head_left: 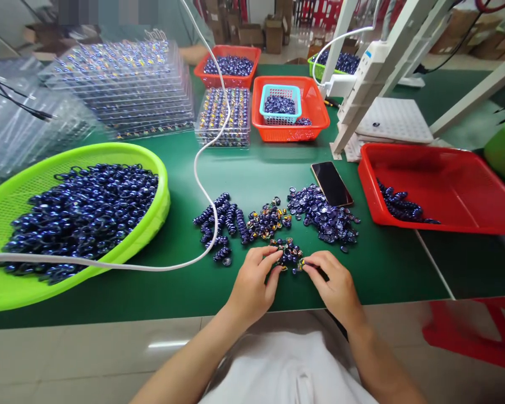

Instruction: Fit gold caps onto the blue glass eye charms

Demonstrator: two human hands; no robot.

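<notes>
My left hand (255,280) is at the left side of a small heap of glossy dark blue and yellow pieces (292,249), its fingers curled and drawn toward the thumb. Whatever lies between those fingertips is too small to make out. Across the heap, my right hand (335,286) pinches a small dark blue and yellow piece (301,264) between thumb and fingers. Just beyond are a pile of similar blue and yellow pieces (267,221), stacked rows of dark blue pieces (231,216) and a spread of blue cap-like pieces (326,216).
A phone (332,183) touches the cap-like pieces. A green basket (162,185) stands left, a red tray (454,168) right. A white cable (200,174) crosses the green table (256,163). Clear trays (126,90), orange baskets (315,120) and a metal post (357,90) stand behind.
</notes>
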